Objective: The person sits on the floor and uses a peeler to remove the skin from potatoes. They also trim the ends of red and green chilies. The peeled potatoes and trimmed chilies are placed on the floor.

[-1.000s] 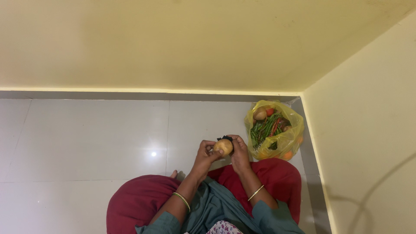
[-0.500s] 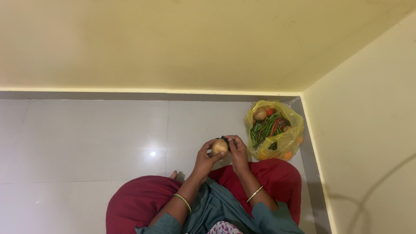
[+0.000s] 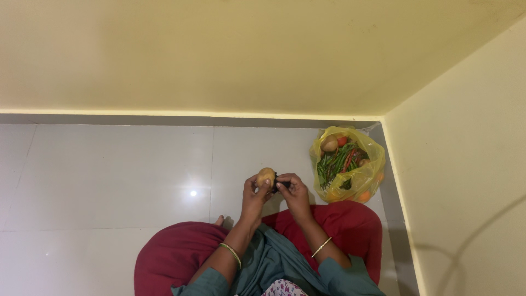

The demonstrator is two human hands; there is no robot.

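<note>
A: What are the hands doing?

B: The left hand [image 3: 255, 193] is curled around a potato [image 3: 266, 176], fingers and thumb closed on its lower half, lifting it above the lap. The right hand [image 3: 295, 192] is closed too, pinching a small dark tool [image 3: 275, 181] that sits against the right side of the potato.

A: Can you tell what the tool is?

B: Not really. Only a dark sliver shows between the thumb and fingers; its shape is hidden by the hand.

A: Anything else hard to make out?

B: The forearms run off the near edge, each with a thin bangle [image 3: 230, 253] at the wrist. A toe peeks out beside the red-clothed knees [image 3: 164, 257]. The body is cut off at the bottom.

A: What's nearby?

B: A yellow plastic bag [image 3: 347, 163] stands open on the right, in the corner, just beyond the right knee. Inside are green beans or chillies, something red, another potato and orange pieces showing through the plastic.

A: And the room?

B: Glossy pale floor tiles [image 3: 109, 175] with a bright light reflection, a grey skirting strip [image 3: 164, 120] at the far side, and cream-yellow walls [image 3: 246, 55] meeting at the right corner.
</note>
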